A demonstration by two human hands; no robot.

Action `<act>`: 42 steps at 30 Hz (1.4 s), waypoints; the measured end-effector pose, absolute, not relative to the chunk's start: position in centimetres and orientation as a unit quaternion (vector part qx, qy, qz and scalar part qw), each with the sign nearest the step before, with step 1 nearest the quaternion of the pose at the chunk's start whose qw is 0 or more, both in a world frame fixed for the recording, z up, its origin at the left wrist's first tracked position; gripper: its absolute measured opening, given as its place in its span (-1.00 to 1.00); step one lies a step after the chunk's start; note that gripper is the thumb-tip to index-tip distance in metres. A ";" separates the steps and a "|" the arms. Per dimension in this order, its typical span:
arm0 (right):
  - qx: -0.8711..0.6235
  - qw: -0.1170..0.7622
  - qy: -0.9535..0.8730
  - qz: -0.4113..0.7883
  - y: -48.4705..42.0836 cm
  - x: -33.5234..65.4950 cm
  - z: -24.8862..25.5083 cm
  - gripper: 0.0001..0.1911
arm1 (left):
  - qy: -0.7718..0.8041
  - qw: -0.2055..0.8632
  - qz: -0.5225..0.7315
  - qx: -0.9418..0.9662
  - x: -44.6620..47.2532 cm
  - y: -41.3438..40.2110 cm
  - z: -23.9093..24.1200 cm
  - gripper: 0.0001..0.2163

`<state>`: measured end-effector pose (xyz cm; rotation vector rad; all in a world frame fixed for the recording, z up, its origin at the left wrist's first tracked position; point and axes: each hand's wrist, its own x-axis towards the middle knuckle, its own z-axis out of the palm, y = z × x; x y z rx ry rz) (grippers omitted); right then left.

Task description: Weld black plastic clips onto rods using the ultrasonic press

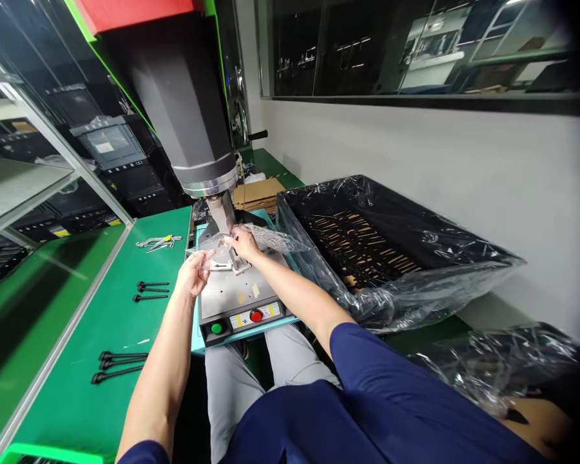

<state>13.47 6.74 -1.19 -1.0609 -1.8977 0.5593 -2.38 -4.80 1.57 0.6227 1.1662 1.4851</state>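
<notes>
My left hand (193, 274) is closed, its fingers pinching the edge of a crumpled clear plastic film (275, 238) beside the press. My right hand (244, 243) is closed on the same film, just in front of the metal press head (221, 211). The film stretches between both hands and trails off to the right. Under my hands sits a metal fixture (222, 261) on the grey machine base (232, 290). My fingers partly hide the fixture, and I cannot make out whether a part lies in it.
On the green table to the left lie several black rod-like parts (152, 290) and some hand tools (159, 242). A large plastic-lined bin (401, 296) with dark thin pieces stands on the right. The base's front has a green button (216, 328) and a red button (256, 316).
</notes>
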 end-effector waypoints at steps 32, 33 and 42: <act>-0.239 0.389 -0.627 0.631 -7.9 13.6 -5.3 -0.39 | 0.616 0.402 0.547 0.399 0.8 -18.5 -8.4 -0.79; -0.251 0.381 -0.631 0.627 -7.8 13.9 -5.4 -0.38 | 0.630 0.386 0.572 0.356 -0.5 -18.2 -8.7 -0.77; -0.337 0.214 -0.685 0.609 -10.6 23.9 -6.3 -0.51 | 0.784 0.196 0.576 0.123 -14.1 -15.8 -7.2 -0.73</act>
